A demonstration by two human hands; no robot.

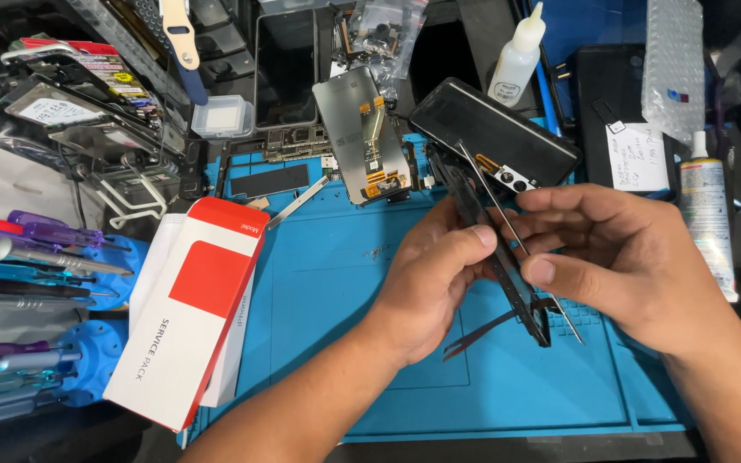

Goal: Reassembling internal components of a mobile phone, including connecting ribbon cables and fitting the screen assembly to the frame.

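My left hand (432,279) grips a black phone frame (482,214), held on edge above the blue work mat (345,283). My right hand (619,257) pinches thin metal tweezers (508,223) that cross the frame, their tips pointing up toward a black phone back cover (490,129) with camera holes. A thin black strip (490,330) hangs from the frame's lower end. A detached phone screen (360,133) with an orange flex cable lies face down on the mat beyond my hands.
A red and white cardboard box (190,317) lies at the mat's left edge. Screwdrivers in a blue holder (36,266) stand at far left. A white squeeze bottle (518,56), a glue tube (707,214), a dark phone (619,111) and bubble wrap sit behind and right.
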